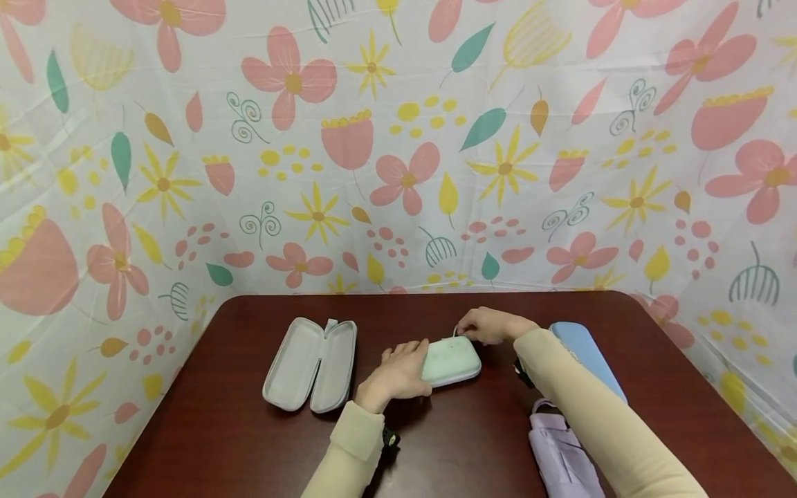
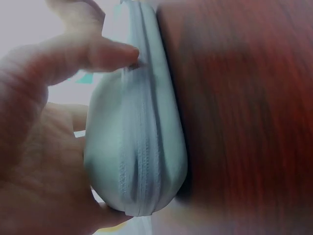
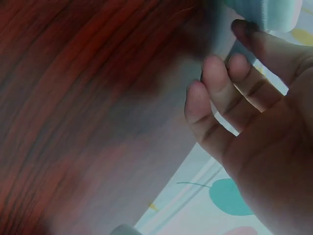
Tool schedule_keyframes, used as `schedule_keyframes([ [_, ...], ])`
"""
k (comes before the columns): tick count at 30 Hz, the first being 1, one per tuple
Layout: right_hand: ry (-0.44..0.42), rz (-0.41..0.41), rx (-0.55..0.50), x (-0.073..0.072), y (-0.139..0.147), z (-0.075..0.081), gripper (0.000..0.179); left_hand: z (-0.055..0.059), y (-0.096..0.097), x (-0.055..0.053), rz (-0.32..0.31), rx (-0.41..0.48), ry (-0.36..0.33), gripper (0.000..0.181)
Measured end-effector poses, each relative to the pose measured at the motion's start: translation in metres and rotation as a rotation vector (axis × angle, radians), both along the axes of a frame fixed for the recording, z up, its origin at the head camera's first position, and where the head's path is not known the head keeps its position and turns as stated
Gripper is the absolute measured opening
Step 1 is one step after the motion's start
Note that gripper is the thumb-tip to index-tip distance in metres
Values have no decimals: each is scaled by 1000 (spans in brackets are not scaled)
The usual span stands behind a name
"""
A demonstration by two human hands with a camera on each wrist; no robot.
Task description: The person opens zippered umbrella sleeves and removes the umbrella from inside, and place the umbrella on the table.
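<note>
A mint-green zippered hard case (image 1: 451,361) lies closed on the table in front of me. My left hand (image 1: 401,370) grips its left end, the thumb against the zippered side in the left wrist view and the other fingers over the far side. At the case's far right corner, my right hand (image 1: 488,325) pinches a thin pale strap (image 1: 456,330) between thumb and index finger. In the right wrist view the other fingers of the right hand (image 3: 264,112) are bent, and only a corner of the case (image 3: 283,12) shows.
A grey case (image 1: 289,366) lies opened flat at the left of the dark wooden table (image 1: 205,429). On the right are a long blue case (image 1: 588,356) and a folded lilac umbrella (image 1: 560,453), both partly under the right arm. A flower-patterned cloth (image 1: 405,207) hangs behind.
</note>
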State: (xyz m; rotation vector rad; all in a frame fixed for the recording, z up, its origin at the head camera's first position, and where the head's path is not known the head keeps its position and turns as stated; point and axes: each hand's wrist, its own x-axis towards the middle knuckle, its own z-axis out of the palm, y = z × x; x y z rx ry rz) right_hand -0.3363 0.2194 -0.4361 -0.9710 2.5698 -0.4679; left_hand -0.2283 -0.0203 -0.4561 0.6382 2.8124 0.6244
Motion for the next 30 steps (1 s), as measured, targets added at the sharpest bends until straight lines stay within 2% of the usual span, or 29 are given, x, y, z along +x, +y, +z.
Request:
schedule_keyframes([
  [6,124,72,44,0,-3,3,17,3,-3,2,-15,7,7,83],
  [12,181,89,49,2,-2,2,16,5,-5,4,-18,0,17,81],
  [16,226,127,38,3,0,1,22,6,-5,5,-9,-6,25,79],
  [24,240,131,48,11,4,0,21,5,-4,7,3,-14,37,78],
  [30,234,123,77,17,7,3,23,5,-4,7,1,-19,19,78],
])
